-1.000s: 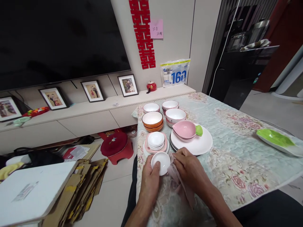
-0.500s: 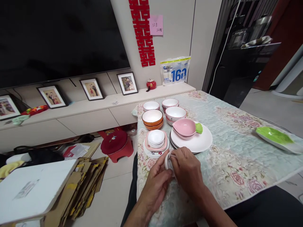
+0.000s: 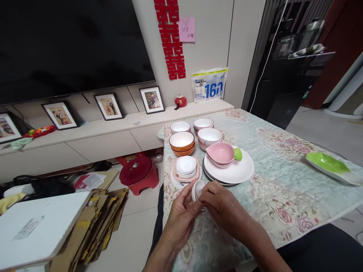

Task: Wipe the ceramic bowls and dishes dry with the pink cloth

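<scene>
A small white dish (image 3: 197,189) is tilted up on edge above the near side of the table. My left hand (image 3: 183,209) is closed round its left and lower side, the thumb in front. Against its right side, the bent fingers of my right hand (image 3: 219,198) grip it; their tips are partly hidden. Just beyond my hands, several small white dishes (image 3: 186,164) are stacked on a pink-rimmed square dish (image 3: 175,174) over larger plates. To their right, pink leaf-tipped bowls (image 3: 221,153) rest on a white oval plate (image 3: 246,168), with dark-edged plates under it.
Orange bowls (image 3: 182,145) and red-rimmed white bowls (image 3: 210,136) stand in stacks farther back. A green leaf-shaped dish (image 3: 330,164) lies near the right table edge. The tablecloth (image 3: 279,189) is floral. On the floor at left are flattened cardboard (image 3: 85,230) and a red stool (image 3: 140,175).
Both hands have moved slightly left with the small white dish. The dish has turned so more of its inside shows, and my right hand lies flatter across it.
</scene>
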Demonstrator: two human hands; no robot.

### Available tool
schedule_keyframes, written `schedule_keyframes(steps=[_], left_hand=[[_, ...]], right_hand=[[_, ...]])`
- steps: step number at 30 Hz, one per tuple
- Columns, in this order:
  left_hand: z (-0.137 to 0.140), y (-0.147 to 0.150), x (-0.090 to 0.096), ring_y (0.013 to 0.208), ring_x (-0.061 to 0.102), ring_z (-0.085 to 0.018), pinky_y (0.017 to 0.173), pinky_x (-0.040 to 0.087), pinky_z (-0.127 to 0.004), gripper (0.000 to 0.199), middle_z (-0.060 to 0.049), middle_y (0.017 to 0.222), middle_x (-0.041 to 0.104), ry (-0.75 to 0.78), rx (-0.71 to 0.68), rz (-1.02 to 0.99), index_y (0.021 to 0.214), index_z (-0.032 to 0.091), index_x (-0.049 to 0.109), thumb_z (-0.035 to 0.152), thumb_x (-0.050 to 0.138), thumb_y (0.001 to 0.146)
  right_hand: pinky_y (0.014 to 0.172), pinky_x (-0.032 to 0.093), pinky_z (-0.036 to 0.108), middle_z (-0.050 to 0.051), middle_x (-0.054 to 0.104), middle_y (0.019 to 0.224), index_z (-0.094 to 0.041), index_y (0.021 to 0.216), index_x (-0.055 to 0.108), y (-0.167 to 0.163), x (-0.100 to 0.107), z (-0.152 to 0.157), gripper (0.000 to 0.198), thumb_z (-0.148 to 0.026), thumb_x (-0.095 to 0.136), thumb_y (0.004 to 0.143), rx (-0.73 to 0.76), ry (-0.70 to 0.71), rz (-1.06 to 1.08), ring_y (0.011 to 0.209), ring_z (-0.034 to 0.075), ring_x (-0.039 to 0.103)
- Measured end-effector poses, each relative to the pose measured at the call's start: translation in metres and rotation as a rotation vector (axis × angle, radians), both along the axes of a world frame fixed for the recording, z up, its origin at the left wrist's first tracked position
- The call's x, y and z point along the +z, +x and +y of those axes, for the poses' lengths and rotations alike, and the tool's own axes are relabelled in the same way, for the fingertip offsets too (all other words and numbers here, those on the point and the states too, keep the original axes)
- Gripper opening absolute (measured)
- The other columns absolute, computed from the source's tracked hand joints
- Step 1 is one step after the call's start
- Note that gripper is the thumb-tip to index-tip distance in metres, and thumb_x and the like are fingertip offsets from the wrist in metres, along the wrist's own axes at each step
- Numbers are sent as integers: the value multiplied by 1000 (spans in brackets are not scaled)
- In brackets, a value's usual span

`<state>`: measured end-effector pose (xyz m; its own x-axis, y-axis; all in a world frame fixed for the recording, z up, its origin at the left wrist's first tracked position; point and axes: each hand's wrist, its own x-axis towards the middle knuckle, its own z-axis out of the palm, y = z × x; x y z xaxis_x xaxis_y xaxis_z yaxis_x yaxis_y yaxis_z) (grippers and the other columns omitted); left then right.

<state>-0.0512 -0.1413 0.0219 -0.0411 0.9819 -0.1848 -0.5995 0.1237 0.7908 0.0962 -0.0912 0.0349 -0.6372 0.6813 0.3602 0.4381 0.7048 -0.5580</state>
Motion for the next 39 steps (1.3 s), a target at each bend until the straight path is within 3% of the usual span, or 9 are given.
schedule_keyframes(steps=[7,11,14,17,23,26,31,35,39], left_hand=[[0,-3,5,121,62,-24,100,48,-29,62,-9,134,66,58,129,152,131,25,62,30,84,73],[-1,-4,12,117,64,-24,96,52,-30,59,-9,129,68,37,239,93,131,24,61,31,81,76],[-1,-2,17,96,70,-22,84,58,-32,47,-11,113,73,18,159,-39,124,19,65,34,76,81],[-1,3,18,83,70,-17,80,59,-29,36,-10,103,75,-10,84,-152,117,17,69,32,73,85],[-1,18,4,96,70,-22,89,57,-36,45,-12,118,72,-39,-47,-211,128,24,64,43,68,87],[2,25,-19,111,67,-32,93,55,-42,48,-15,123,71,-41,-216,-76,121,23,69,45,77,78],[7,28,-54,121,61,-30,107,45,-43,53,-15,127,70,66,-314,185,127,26,66,42,78,78],[11,23,-65,125,59,-30,109,44,-43,52,-13,134,65,157,-451,299,134,31,61,41,71,84],[16,20,-68,122,61,-31,110,42,-45,51,-13,127,70,139,-449,302,131,28,64,45,69,84]], right_hand=[[69,37,32,6,59,84,-16,74,62,-3,-9,-1,24,6,56,80,-250,136,-193,81,21,50],[79,40,36,8,63,99,-18,92,65,-2,7,-6,20,-2,54,89,-224,160,-28,90,23,50],[80,41,35,6,62,99,-18,97,62,-2,18,-15,15,-7,53,92,-79,149,90,89,21,50],[73,38,33,3,58,84,-18,81,57,-4,18,-20,18,-5,52,92,-82,236,86,79,19,47],[65,36,30,2,58,77,-17,73,54,12,23,-18,22,-5,51,91,-209,347,118,73,16,44],[67,39,30,4,61,81,-17,76,59,42,33,-11,19,-8,52,92,-330,376,136,77,17,48],[73,47,29,8,66,92,-17,97,68,128,29,21,16,-17,53,96,-593,501,6,86,19,56],[74,48,30,9,68,94,-18,94,72,206,12,61,19,-26,55,95,-887,468,-231,87,20,61],[69,44,31,11,69,92,-17,94,75,272,2,92,20,-21,55,91,-1078,393,-355,84,23,61]])
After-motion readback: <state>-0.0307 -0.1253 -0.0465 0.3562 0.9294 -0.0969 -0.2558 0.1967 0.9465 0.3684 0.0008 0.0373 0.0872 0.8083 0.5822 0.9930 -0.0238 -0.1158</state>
